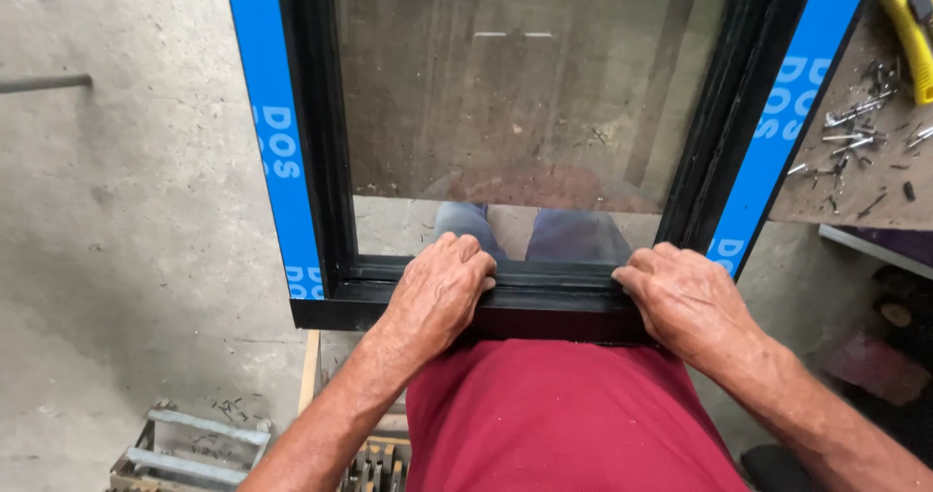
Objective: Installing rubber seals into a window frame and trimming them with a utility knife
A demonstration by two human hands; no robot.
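Black metal window frame with blue protective film (292,162) and a glass pane: likely heavy, stiff, fragile. Left hand (439,293) and right hand (685,293) both grasp its near rail, the safest hold.

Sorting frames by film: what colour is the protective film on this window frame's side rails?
Blue protective film, head view.

1. A worn workbench (880,196) fills the upper right corner.
2. Loose screws (853,128) lie scattered on the workbench, near its left edge.
3. A yellow tool (912,35) lies at the workbench's top right.
4. A metal crate (185,448) sits on the concrete floor (126,210), bottom left.
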